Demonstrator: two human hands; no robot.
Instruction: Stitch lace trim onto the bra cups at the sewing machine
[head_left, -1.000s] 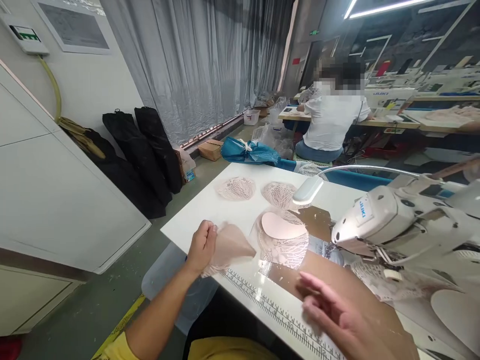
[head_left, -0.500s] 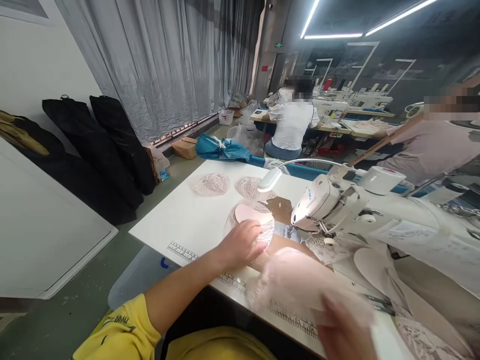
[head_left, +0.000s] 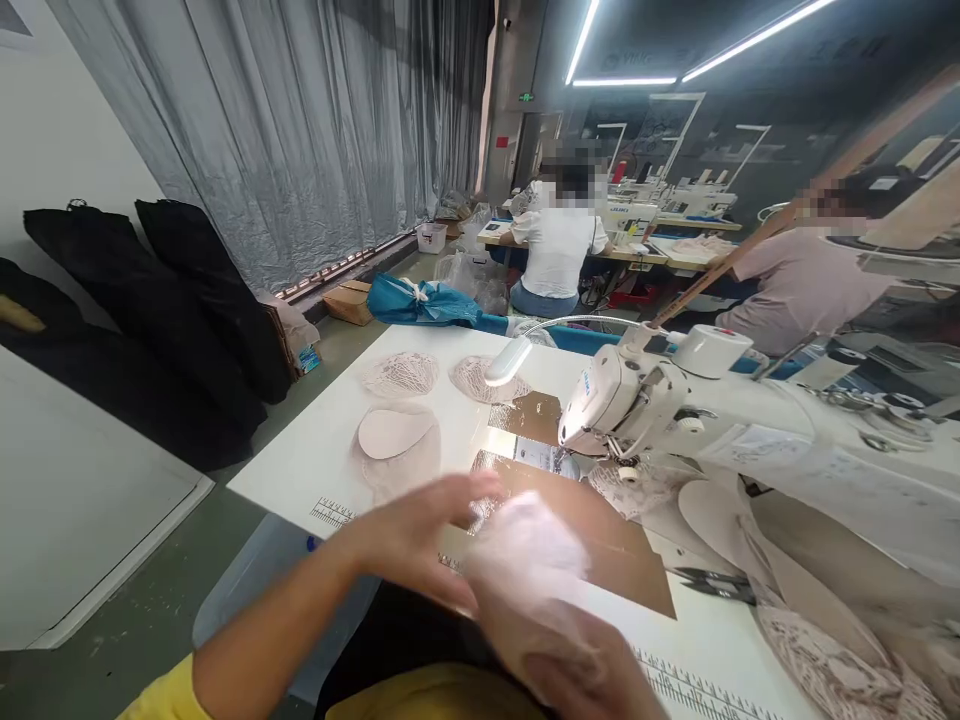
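Note:
My left hand [head_left: 416,530] and my right hand [head_left: 577,650] meet over the near edge of the white table [head_left: 322,460], both smeared by motion. A pale, cup-shaped fabric piece [head_left: 525,548] sits between them, resting on my right hand's fingers, with my left thumb and fingers at its left edge. To the left lies a pink foam pad [head_left: 394,432] on a lace piece. Two more lace pieces [head_left: 400,373] [head_left: 471,377] lie farther back. A brown sheet [head_left: 607,520] lies under the head of the white sewing machine [head_left: 660,400].
A gooseneck lamp [head_left: 506,360] lights the needle area. Scissors [head_left: 712,585] and lace fabric [head_left: 832,660] lie at the right. Two people [head_left: 559,250] [head_left: 802,285] sit at tables behind. A blue bag [head_left: 420,300] and black bags [head_left: 187,290] are on the floor by the grey curtain.
The view has swung right. My left hand has left the foam pad and lace piece and come to the pale cup, which my right hand has brought toward the table's near edge.

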